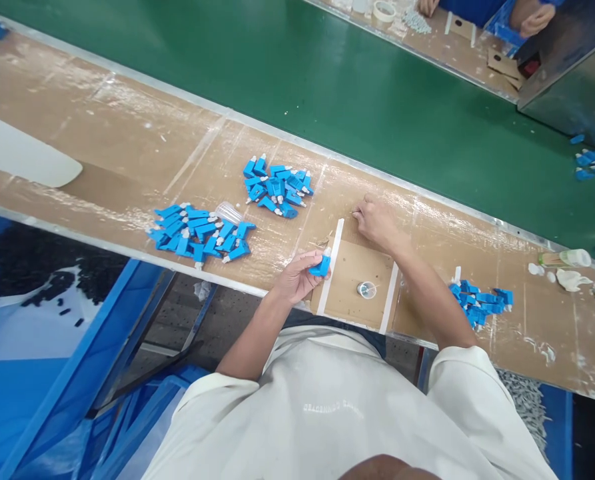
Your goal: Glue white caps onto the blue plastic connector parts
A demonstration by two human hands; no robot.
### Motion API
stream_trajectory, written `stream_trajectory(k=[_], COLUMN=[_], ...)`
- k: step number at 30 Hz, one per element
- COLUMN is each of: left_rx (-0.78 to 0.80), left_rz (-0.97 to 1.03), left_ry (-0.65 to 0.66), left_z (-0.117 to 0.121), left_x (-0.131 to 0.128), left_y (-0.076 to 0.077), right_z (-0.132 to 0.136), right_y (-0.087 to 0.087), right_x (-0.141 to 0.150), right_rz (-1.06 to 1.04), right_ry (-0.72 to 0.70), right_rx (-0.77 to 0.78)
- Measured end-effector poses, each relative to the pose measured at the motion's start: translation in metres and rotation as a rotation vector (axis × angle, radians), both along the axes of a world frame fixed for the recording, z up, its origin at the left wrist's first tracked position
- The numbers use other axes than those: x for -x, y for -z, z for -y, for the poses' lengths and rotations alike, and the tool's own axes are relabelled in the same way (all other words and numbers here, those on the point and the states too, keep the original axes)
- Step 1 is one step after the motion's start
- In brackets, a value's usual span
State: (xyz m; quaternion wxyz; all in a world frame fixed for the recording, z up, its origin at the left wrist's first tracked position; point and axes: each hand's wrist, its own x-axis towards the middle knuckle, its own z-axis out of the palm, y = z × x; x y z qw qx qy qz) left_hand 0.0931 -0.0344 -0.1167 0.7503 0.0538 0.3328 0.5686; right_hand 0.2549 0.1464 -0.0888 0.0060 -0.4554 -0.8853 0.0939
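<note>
My left hand point(300, 275) is closed on a small blue plastic part point(320, 267) with a whitish tip, just left of a white tape strip. My right hand point(374, 219) is over the bench beyond the cardboard pad point(352, 263). Its fingers are pinched together; a thin thing seems to show at the fingertips, too small to name. A small clear cup point(366, 289) with a little dark content sits on the pad. Several thin slivers point(321, 241) lie beyond my left hand. Piles of similar blue parts point(277, 187) lie to the left.
Another pile of blue parts point(480, 303) lies right of my right forearm. Farther right is a tipped clear container point(564, 259) with thin sticks. A green belt point(327, 87) runs behind the bench. Across it, a co-worker's hand point(537, 20) shows. Blue crates point(142, 413) stand below left.
</note>
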Motion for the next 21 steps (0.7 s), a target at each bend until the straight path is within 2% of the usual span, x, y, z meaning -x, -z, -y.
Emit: stream_trajectory(k=[3,5,7,9,12,15,21], left_rx=[0.027,0.054,0.075,0.078,0.053,0.017,-0.060], left_rz=[0.022,0.037,0.046,0.051,0.052,0.039,0.028], left_ry=[0.014,0.027,0.036,0.035,0.040,0.028,0.099], left_z=[-0.001,-0.002,-0.002,-0.003,-0.001,0.003,0.016], left_x=[0.003,0.004,0.006,0.006,0.004,-0.001,-0.012], left_y=[-0.001,-0.002,-0.004,-0.006,-0.008,-0.011,-0.024], right_z=[-0.002,0.000,0.006,0.019,0.046,0.076,0.119], right_y=[-0.005,-0.010,-0.017,-0.024,-0.032,-0.035,-0.043], right_x=[0.004,0.003,-0.001,-0.007,-0.014,-0.021,-0.035], right_rz=[0.041,-0.013,-0.162,-0.376,-0.711,-0.955,-1.177], right_ry=[-0.029,-0.054,-0.074,-0.072,0.006,0.113,0.313], right_rx=[0.035,0.014,-0.006,0.043,0.301,0.582,0.846])
